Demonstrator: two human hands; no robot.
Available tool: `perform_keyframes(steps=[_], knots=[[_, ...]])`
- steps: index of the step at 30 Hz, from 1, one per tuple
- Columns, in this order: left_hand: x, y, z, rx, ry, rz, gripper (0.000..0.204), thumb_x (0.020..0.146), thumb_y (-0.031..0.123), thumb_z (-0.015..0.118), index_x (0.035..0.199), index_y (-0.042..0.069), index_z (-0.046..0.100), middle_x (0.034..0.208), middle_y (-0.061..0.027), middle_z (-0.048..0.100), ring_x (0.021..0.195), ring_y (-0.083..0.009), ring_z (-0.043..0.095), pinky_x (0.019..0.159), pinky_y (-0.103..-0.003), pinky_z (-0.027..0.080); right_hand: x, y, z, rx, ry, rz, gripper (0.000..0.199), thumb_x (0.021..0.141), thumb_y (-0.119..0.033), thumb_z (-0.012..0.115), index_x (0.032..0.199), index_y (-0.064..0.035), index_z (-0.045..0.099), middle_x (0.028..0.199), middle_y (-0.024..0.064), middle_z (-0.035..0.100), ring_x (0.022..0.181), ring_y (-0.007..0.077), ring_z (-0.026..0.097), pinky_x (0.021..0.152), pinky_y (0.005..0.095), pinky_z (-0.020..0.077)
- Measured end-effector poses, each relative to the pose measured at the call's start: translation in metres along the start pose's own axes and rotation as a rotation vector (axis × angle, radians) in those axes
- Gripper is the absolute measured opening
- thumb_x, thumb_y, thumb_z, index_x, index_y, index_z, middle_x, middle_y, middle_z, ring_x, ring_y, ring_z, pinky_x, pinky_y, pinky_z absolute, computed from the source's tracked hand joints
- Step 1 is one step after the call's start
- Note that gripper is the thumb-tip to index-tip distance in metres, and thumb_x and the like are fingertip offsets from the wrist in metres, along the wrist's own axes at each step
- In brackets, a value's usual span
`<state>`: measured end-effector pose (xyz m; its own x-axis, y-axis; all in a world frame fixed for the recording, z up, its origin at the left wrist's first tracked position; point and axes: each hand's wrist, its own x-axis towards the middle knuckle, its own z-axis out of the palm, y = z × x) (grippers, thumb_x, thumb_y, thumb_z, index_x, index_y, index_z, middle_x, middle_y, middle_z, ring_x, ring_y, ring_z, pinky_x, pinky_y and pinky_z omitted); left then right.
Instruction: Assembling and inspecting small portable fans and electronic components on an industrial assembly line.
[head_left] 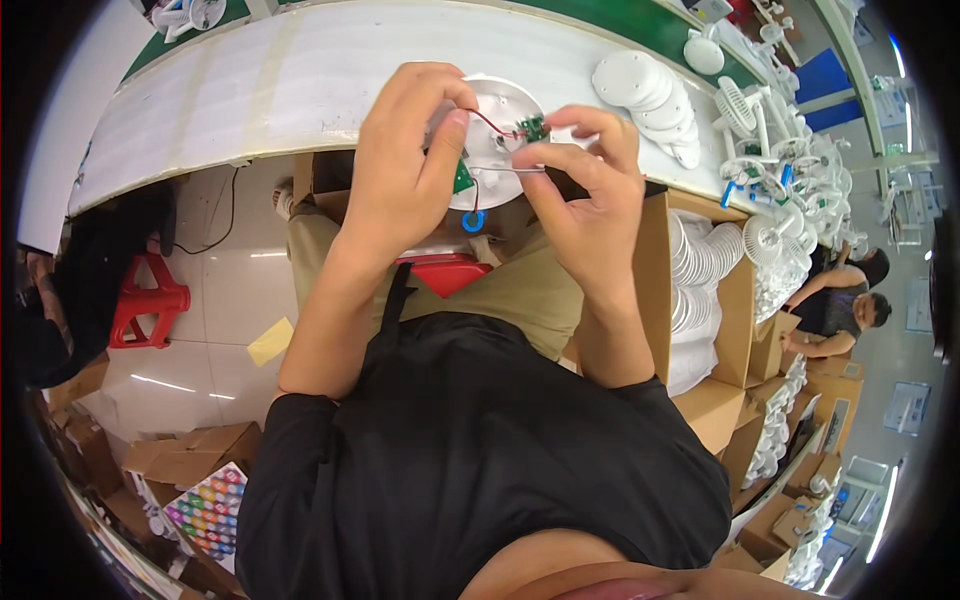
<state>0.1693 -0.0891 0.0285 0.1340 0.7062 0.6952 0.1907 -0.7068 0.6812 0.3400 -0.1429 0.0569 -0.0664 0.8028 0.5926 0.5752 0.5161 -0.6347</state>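
Observation:
A round white plastic housing (508, 98) lies at the table's near edge, between and partly behind my hands. My left hand (405, 165) is closed, thumb and forefinger pinching a red wire (487, 120) that runs to a small green circuit board (532, 128). Another green board (462, 178) shows beside the left palm, partly hidden. From the wiring there hangs a blue ring-shaped part (474, 221). My right hand (597, 185) has thumb and forefinger closed on a thin grey wire (505, 170), while another fingertip touches the small board's right side.
Stacked white discs (650, 95) stand on the white table (330, 70) to the right. Beside me, a carton (735, 290) holds rows of white round parts. White fans (775, 225) crowd the far right, near another person (845, 310). A red stool (148, 300) stands on the left floor.

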Motion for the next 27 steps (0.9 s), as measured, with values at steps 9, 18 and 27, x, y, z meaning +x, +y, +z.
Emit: perform_keyframes(steps=[9,18,27], knots=[[-0.011,0.016,0.001,-0.304,-0.090,-0.159,0.016,0.083,0.000,0.052,0.098,0.004,0.052,0.119,-0.0138,0.053,0.109,-0.0267,0.048,0.095,-0.035,0.037,0.021,-0.027,0.009,-0.037,-0.053,0.108,0.013,0.070,0.006,0.068,0.080,-0.0009,0.067,0.076,0.0058,0.063,0.064,0.0148,0.057,0.059,0.0233,0.0484],[-0.014,0.024,0.013,-0.186,-0.025,-0.155,0.015,0.080,0.000,0.052,0.094,0.004,0.050,0.105,-0.0120,0.055,0.092,-0.0262,0.050,0.084,-0.033,0.042,0.022,-0.023,0.015,0.285,-0.008,0.153,0.015,0.069,0.009,0.066,0.079,-0.0019,0.067,0.076,0.0059,0.065,0.061,0.0167,0.058,0.056,0.0245,0.0474],[-0.018,0.030,0.014,-0.260,0.104,-0.385,0.010,0.085,0.001,0.051,0.095,0.003,0.050,0.100,-0.0115,0.053,0.086,-0.0198,0.049,0.081,-0.030,0.042,0.028,0.004,0.019,-0.175,0.092,-0.431,0.019,0.069,0.007,0.070,0.083,-0.0060,0.071,0.081,0.0008,0.071,0.075,0.0156,0.055,0.073,0.0252,0.0466]])
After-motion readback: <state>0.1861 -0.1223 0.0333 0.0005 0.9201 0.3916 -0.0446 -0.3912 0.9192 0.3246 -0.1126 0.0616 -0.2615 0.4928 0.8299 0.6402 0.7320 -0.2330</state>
